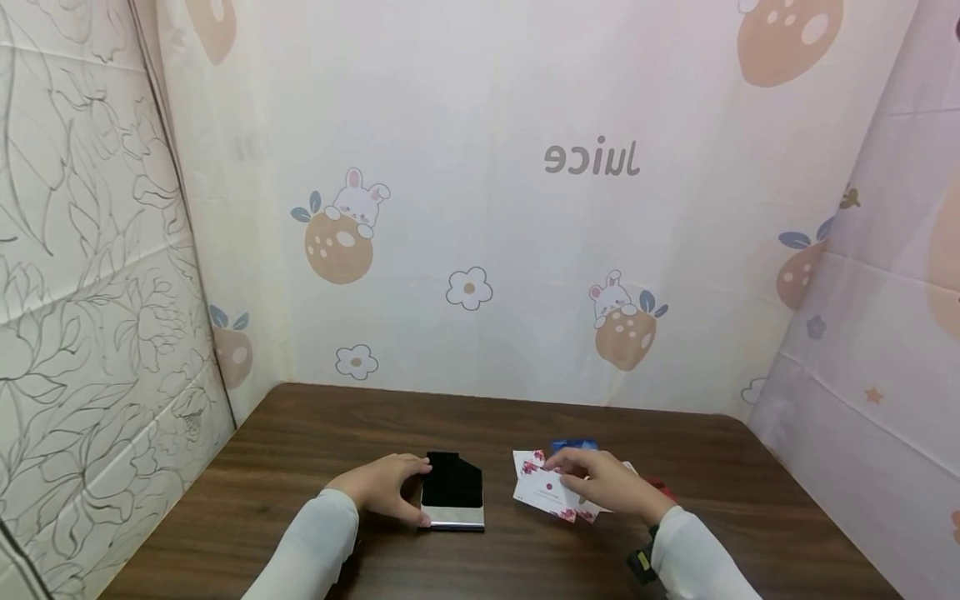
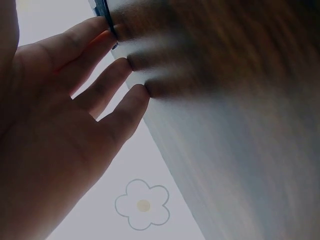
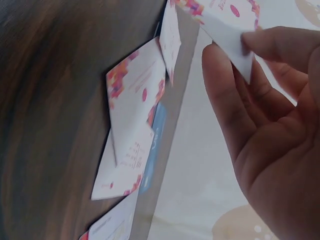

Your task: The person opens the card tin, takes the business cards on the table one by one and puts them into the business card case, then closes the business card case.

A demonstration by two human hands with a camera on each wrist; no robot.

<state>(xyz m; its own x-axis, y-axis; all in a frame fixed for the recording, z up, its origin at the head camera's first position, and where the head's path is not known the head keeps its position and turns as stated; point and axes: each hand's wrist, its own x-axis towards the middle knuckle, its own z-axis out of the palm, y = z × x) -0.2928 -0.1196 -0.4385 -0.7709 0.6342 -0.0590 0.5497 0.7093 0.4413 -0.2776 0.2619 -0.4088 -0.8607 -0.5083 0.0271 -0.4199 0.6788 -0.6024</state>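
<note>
On the table's middle lies a card case [image 1: 452, 496], its upper part black and its near strip silver. Beside it is my left hand [image 1: 386, 490], index finger and thumb spread along the case's left edge, touching it. The left wrist view shows this hand's [image 2: 75, 105] fingers fairly straight, tips against the tabletop. My right hand [image 1: 611, 483] pinches a white business card [image 1: 546, 492] with pink and red corner patterns. In the right wrist view, thumb and fingers of the right hand [image 3: 280, 135] grip the card [image 3: 227, 30] by one corner, above other cards.
Similar cards [image 3: 135, 90] lie scattered under and around the right hand. A blue card [image 1: 573, 444] lies behind them, and a red item [image 1: 660, 487] shows partly at the right. The brown wooden table [image 1: 337, 417] meets a patterned curtain [image 1: 465, 208] at the back.
</note>
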